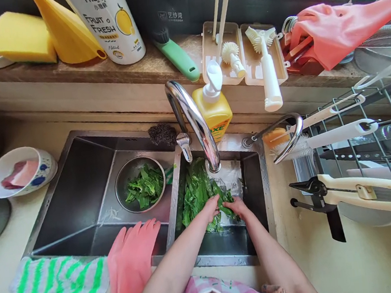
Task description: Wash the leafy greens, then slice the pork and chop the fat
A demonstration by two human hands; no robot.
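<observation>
Long green leaves [195,191] lie in water in the right sink basin [256,196], below the chrome faucet [195,118]. My left hand [212,208] is among the leaves with its fingers closed on them. Close beside it on the right, my right hand [236,206] pinches leafy greens between thumb and fingers. Part of the fingers of both hands is hidden by leaves. In the left basin [63,194], a round metal bowl [117,193] holds more green leaves [146,185].
Pink gloves [134,261] and a striped cloth [59,282] hang over the front edge. A yellow soap bottle [214,111] stands behind the faucet. At the right are a dish rack [365,122] and scissors [373,187]; at the left, a bowl of meat [48,168].
</observation>
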